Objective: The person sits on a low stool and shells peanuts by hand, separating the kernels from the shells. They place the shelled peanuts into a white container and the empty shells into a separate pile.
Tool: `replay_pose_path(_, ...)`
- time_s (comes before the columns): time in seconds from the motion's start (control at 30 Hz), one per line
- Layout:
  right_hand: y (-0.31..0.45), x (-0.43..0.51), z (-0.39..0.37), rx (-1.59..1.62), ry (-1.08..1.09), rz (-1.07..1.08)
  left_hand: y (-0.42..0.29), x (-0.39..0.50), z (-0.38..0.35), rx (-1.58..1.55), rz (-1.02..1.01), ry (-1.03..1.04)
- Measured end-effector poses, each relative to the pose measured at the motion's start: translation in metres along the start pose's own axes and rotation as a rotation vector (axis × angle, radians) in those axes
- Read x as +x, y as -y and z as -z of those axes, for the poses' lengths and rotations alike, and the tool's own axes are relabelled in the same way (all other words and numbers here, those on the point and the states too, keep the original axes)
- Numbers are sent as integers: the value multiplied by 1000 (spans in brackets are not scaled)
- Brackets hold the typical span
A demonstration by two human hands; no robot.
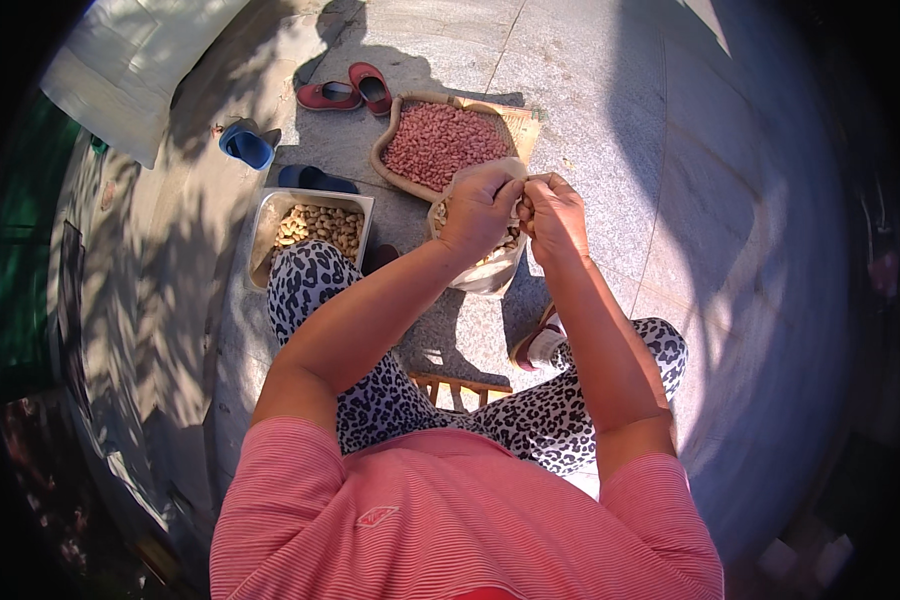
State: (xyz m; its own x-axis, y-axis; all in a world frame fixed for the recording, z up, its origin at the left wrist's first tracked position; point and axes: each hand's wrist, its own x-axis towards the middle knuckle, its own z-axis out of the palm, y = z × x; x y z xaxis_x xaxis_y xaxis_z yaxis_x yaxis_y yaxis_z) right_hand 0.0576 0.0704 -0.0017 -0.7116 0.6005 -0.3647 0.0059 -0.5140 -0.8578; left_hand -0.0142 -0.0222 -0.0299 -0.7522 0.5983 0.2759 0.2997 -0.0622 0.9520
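Observation:
My left hand and my right hand meet at the fingertips above an open plastic bag. A peanut, mostly hidden by the fingers, is pinched between them. Several peanuts in the shell show against the curled fingers of my right hand. Inside the bag lie pale broken shells, partly covered by my hands. Just beyond the bag, a woven basket with a thick rim holds a heap of shelled pink peanuts.
At left, a metal pan of unshelled peanuts stands by my knee. Red shoes, a blue clog and a dark blue slipper lie on the stone paving. Cardboard sticks out by the basket. A wooden stool is beneath me.

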Motion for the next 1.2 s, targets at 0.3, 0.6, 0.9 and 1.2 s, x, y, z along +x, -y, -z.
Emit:
replay_pose_path(0.3,1,-4,-5,72,-59,-3,-9,1,-1,140,3,-16)
replay_pose_path(0.6,4,-4,-3,30,-80,19,-18,1,-8,-47,160,-11)
replay_pose_path(0.9,17,-2,8,-74,188,92,-10,11,6,-639,549,189)
replay_pose_path(1.2,7,-5,-5,-182,75,174,-21,7,4,-158,322,81)
